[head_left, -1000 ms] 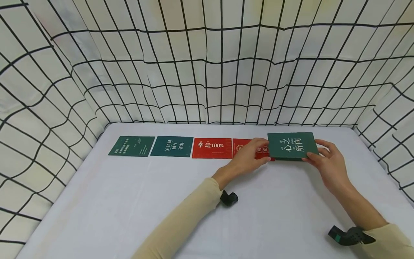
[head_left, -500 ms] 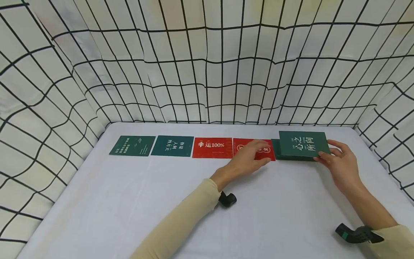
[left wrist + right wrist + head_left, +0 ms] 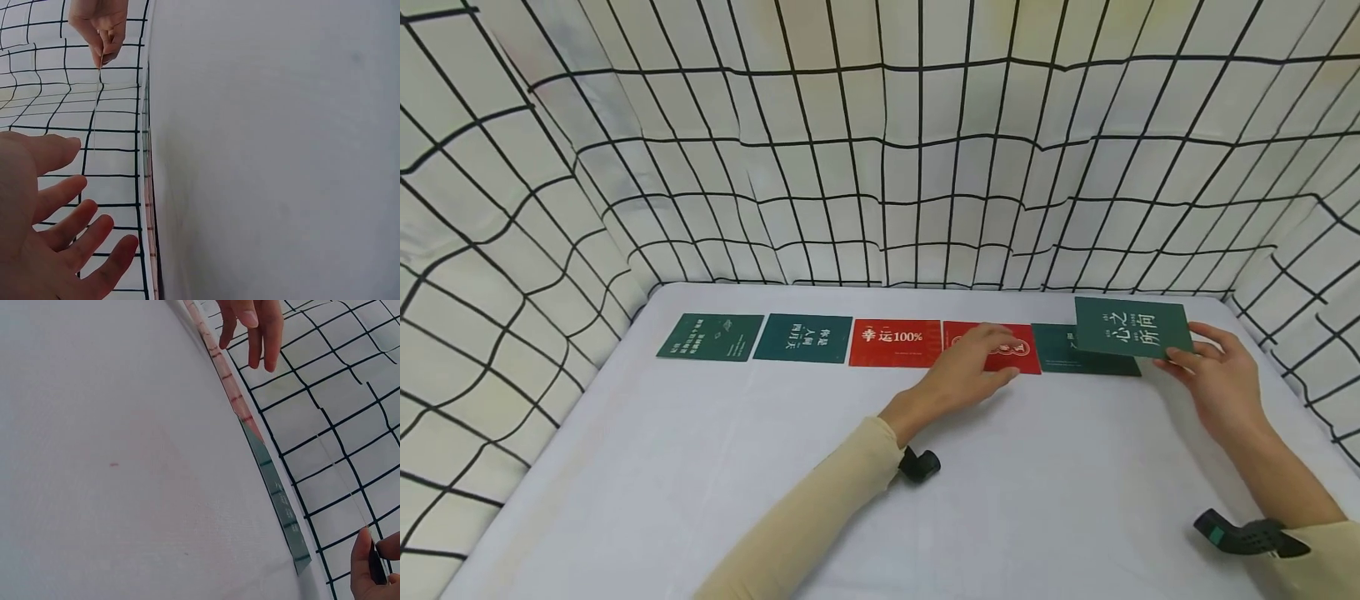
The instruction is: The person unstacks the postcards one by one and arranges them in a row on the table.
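My right hand point(image 3: 1225, 379) pinches a green card point(image 3: 1131, 327) by its right edge, thumb on the near side. Raised off the table, that card shows white characters and partly covers another green card point(image 3: 1052, 358) lying flat below. In the left wrist view the held card appears almost edge-on between the right hand's fingertips point(image 3: 103, 57). My left hand point(image 3: 958, 375) hovers over a red card point(image 3: 1028, 340) and hides part of it. Its fingers are relaxed and spread, holding nothing, as the left wrist view shows.
Further left in the row lie another red card point(image 3: 895, 343), a teal card point(image 3: 803, 338) and a green card point(image 3: 711, 337). The white table point(image 3: 700, 467) is bordered at the back and sides by black netting point(image 3: 917, 146) before pale cloth.
My right hand has moved right and slightly away with the green card, uncovering much of the green card below. The left hand has drawn back slightly to the left.
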The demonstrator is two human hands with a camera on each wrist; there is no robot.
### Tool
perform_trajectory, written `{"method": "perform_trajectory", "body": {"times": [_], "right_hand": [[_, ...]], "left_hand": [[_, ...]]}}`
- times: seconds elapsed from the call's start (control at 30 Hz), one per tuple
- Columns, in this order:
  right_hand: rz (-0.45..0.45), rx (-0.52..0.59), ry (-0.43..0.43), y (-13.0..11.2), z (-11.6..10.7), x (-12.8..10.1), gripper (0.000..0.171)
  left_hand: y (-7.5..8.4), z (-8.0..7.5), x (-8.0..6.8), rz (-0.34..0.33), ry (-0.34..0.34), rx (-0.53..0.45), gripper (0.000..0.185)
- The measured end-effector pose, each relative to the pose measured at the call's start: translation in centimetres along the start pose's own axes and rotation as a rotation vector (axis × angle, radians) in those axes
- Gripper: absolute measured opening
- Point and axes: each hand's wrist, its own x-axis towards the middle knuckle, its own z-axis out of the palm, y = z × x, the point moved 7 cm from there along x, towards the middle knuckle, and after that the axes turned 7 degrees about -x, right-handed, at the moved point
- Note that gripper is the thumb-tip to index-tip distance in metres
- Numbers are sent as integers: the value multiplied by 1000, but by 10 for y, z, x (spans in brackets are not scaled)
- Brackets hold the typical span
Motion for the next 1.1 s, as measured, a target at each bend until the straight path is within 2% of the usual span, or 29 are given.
{"method": "perform_trajectory", "body": {"times": [0.2, 0.43, 0.57, 0.73, 0.9, 1.1], "right_hand": [[-17, 44, 4, 0, -11, 3, 75], [-5, 108, 23, -1, -24, 8, 57], [8, 130, 44, -3, -32, 11, 60], [-20, 55, 89, -4, -42, 14, 71], [-24, -12, 141, -3, -53, 16, 72], [-8, -11, 162, -3, -67, 17, 73]], "left_hand": [[-2, -2, -3, 2, 1, 24, 55], [-1, -7, -8, 23, 5, 36, 55], [-4, -10, -10, 21, 8, 51, 56], [-7, -13, -14, 18, 10, 68, 57], [-9, -15, -17, 17, 15, 77, 57], [-12, -20, -20, 17, 28, 78, 55]]}}
